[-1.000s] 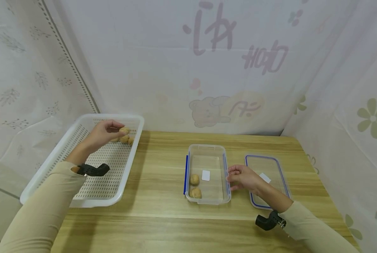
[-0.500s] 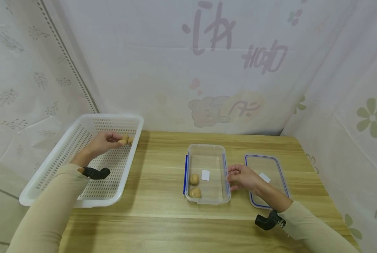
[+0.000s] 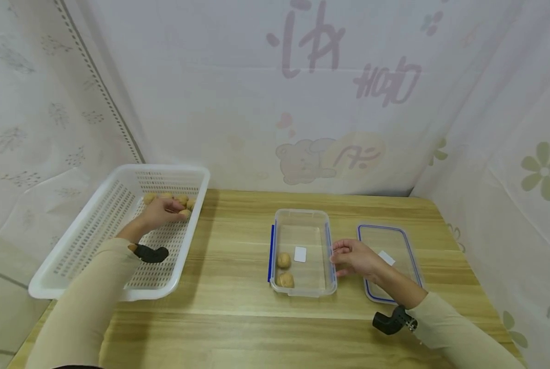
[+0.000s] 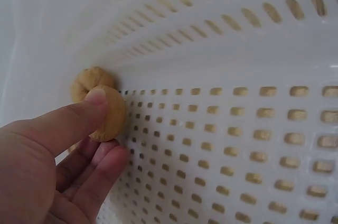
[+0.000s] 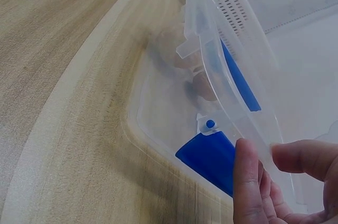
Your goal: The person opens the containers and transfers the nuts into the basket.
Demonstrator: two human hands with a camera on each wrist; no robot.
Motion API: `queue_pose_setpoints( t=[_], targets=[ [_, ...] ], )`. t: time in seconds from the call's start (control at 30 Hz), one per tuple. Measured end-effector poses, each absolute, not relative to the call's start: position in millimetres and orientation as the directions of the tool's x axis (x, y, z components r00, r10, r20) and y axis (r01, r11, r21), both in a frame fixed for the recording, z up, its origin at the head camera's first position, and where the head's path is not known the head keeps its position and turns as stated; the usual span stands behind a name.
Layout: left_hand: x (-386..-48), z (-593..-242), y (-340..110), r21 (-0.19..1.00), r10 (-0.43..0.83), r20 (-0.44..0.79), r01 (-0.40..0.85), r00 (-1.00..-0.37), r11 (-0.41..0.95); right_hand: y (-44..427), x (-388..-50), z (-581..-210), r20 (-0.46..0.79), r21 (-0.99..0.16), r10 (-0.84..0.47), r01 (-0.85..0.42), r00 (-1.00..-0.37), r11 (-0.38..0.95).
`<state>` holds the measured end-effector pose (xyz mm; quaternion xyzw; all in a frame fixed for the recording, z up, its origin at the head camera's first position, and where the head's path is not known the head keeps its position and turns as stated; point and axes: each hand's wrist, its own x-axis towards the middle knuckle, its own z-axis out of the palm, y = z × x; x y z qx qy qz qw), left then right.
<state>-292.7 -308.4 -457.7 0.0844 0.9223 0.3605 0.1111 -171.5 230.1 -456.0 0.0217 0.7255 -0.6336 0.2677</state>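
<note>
My left hand (image 3: pixel 157 214) is inside the white basket (image 3: pixel 195 215), close to its right wall. Between thumb and fingers it pinches a walnut (image 4: pixel 110 113), as the left wrist view shows. Right behind that one sits another walnut (image 4: pixel 91 82). Several more walnuts (image 3: pixel 149 198) lie along the far end of the basket, some partly covered by the hand. My right hand (image 3: pixel 355 259) grips the right rim of a clear plastic box (image 3: pixel 302 292), thumb on one side of the wall and fingers on the other. Two walnuts (image 3: pixel 283 260) rest in the box's near left corner.
A clear lid (image 3: pixel 385 237) with a blue seal lies right of the box, partly under my right forearm. Blue side latches (image 5: pixel 208 158) hang off the box. All stand on a wooden table (image 3: pixel 238 328), with printed cloth (image 3: pixel 238 102) behind and at the sides.
My left hand has moved right and toward me within the basket, uncovering walnuts at its far end. The right hand and the box stay where they were.
</note>
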Motion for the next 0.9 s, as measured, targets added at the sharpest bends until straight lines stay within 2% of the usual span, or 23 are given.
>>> queue_pose_setpoints(
  t=[0.7, 0.9],
  targets=[
    [-298.3, -461.5, -299.1, 0.673, 0.222, -0.107, 0.094, -0.969, 0.734, 231.1, -172.2, -456.2, -0.418, -0.908, -0.316, 0.376, -0.852, 0.185],
    [-295.9, -455.1, -300.9, 0.731, 0.236, -0.149, 0.054, -0.960, 0.680, 230.8, -172.2, -456.0, -0.422, -0.906, -0.317, 0.381, -0.849, 0.183]
  ],
)
